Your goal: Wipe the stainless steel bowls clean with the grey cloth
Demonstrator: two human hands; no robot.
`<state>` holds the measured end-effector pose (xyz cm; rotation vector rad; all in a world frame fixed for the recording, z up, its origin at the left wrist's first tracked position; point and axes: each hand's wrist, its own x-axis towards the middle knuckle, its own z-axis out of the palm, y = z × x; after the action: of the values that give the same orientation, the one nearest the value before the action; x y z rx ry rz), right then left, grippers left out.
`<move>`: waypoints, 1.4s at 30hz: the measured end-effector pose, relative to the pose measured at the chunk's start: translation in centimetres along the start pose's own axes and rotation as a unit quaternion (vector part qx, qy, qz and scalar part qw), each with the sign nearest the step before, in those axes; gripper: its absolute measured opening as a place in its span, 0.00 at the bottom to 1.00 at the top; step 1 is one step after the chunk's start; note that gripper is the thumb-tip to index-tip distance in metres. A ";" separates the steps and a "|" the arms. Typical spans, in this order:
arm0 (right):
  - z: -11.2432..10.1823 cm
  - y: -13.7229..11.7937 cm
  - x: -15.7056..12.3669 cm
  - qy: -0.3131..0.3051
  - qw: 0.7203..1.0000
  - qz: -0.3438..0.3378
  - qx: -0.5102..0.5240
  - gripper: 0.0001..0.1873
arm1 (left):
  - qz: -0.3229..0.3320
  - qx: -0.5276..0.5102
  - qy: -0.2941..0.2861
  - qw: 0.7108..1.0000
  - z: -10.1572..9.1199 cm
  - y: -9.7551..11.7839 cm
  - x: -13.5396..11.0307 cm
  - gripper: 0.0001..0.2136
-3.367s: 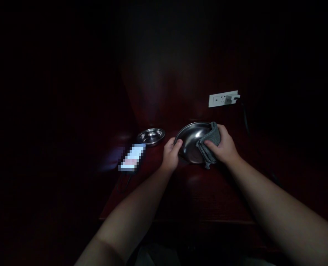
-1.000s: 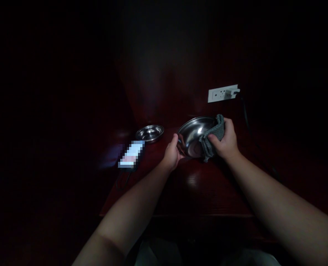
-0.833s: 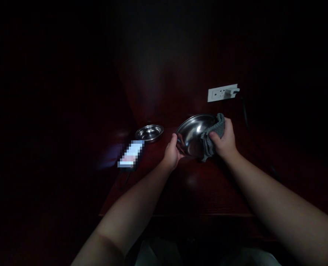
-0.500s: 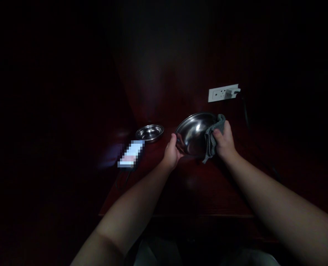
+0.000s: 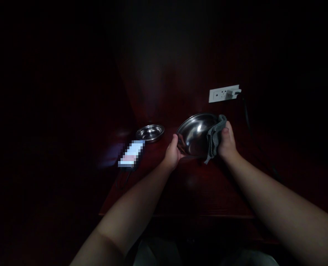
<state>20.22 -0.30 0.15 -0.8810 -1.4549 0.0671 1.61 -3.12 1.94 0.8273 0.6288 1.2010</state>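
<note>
Steel dish (image 5: 195, 133), wide and shallow, is held tilted above the dark red worktop (image 5: 208, 192), its hollow facing the camera and catching a bright glint; it sits between the two hands, near the back of the worktop and below the wall socket (image 5: 220, 95). The left hand (image 5: 171, 153) is clenched on the near-left rim of the steel dish, thumb on the inside of the rim and fingers hidden behind it; the right hand (image 5: 227, 142) is closed on a grey cloth (image 5: 214, 139), pressing it against the right edge of the dish, with the thumb up along the fold; the cloth wraps over the rim and a corner hangs down below the hand. Both forearms reach in from the bottom corners of the view.

Left of the dish, well apart from it, a small metal bowl (image 5: 149, 133) stands flat on the worktop; just in front of that bowl lies a lit phone (image 5: 131, 155), its screen blurred out, with a thin dark cord (image 5: 124, 181) trailing from its near end over the worktop. A white plug (image 5: 233, 92) sits in the right end of the socket; a dark cable (image 5: 246, 116) drops from it behind the right hand. Everything beyond is too dark to make out.
</note>
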 end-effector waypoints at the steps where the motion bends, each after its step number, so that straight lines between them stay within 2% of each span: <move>1: 0.1 0.0 0.0 0.015 1.000 0.015 0.017 0.30 | -0.004 -0.003 -0.002 1.000 0.0 0.0 0.0 0.25; 4: 0.2 -0.1 0.0 0.048 0.996 0.050 0.055 0.29 | -0.007 -0.006 -0.002 1.000 0.0 -0.1 0.0 0.24; 17: 0.4 -1.6 0.3 0.117 0.983 0.113 0.078 0.28 | -0.005 0.031 -0.006 0.999 -0.1 -0.3 0.1 0.22; 42: 0.2 -1.1 0.4 0.122 0.985 0.105 0.058 0.25 | -0.014 0.050 -0.013 0.999 -0.1 -0.3 0.1 0.22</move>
<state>19.60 -0.78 1.11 -0.9097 -1.1173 0.1936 1.73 -3.01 1.65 0.9133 0.6814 1.1396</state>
